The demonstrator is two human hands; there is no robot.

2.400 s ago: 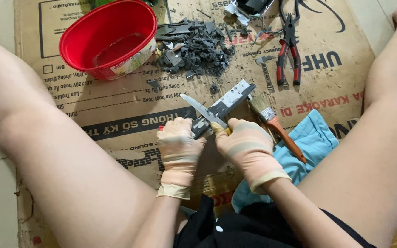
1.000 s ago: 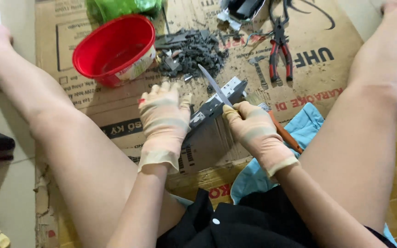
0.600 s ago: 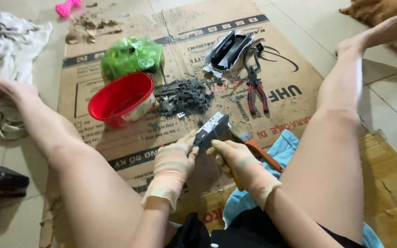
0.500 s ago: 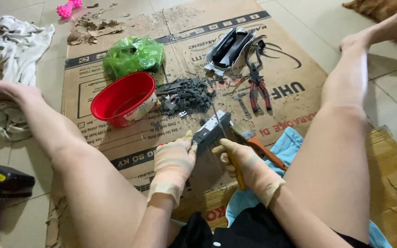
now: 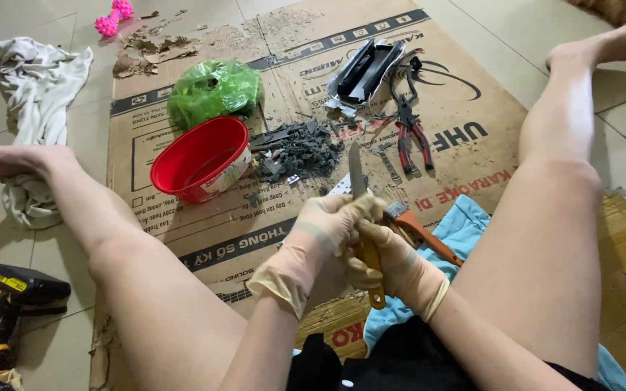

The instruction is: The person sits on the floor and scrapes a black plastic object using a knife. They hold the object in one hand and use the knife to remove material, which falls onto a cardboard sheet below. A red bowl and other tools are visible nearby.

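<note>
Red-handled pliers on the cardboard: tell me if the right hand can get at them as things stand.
Probably not at once: the right hand is closed on the knife. The pliers lie uncovered ahead on the cardboard, with nothing between.

Both gloved hands, left [image 5: 325, 226] over right [image 5: 389, 261], fingers curled closed, between bare outstretched legs.

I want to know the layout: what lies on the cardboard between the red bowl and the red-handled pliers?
In the head view, a pile of dark grey scrap pieces lies between the red bowl and the red-handled pliers.

Pale tiled floor [image 5: 59, 22], flattened cardboard [image 5: 465, 94]
</note>
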